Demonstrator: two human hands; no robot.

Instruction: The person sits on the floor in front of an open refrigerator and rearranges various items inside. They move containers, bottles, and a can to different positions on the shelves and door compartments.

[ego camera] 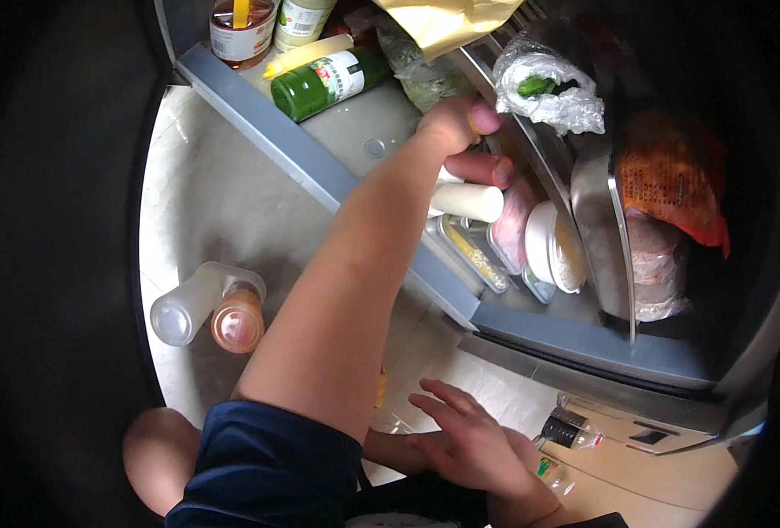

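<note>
My left hand (pixel 453 124) reaches into an open refrigerator, curled against a small pink rounded thing (pixel 484 117); most of its fingers are hidden, so its hold is unclear. Just below it lie a reddish cylindrical thing (pixel 479 169) and a white cylindrical container (pixel 467 202). Up and left of that hand, a green bottle (pixel 317 82) lies on its side beside a yellow-tipped squeeze bottle (pixel 307 56). A leafy vegetable in clear plastic (pixel 429 76) touches the area behind the wrist. My right hand (pixel 466 435) is low in front of my body, fingers apart, holding nothing.
Lidded food boxes (pixel 472 254), a round white tub (pixel 555 247) and a metal divider (pixel 621 244) stand at the right. Beyond are wrapped cucumbers (pixel 548 86) and an orange bag (pixel 670 178). Clear containers (pixel 185 317) stand on the floor left of my arm. Bottles (pixel 565 428) lie lower right.
</note>
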